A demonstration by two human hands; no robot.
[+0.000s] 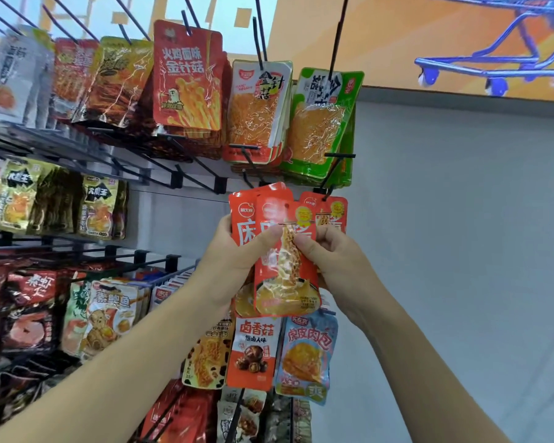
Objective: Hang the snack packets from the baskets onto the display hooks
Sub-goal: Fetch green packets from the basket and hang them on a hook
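Holding glossy red plastic snack packets (285,276) just under the black wire display hook (251,166), the left hand (234,251) clamps the stack, the right hand (330,254) has a pinch grip on the front one; its top hole should meet the hook tip squarely

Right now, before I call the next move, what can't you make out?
Head view only.
1. Baskets: out of frame.
2. Hook tip meant for the front packet: hidden behind the red packets that the left hand and right hand hold.
3. Count of those packets: they overlap.
4. Far-left packets: print blurred.
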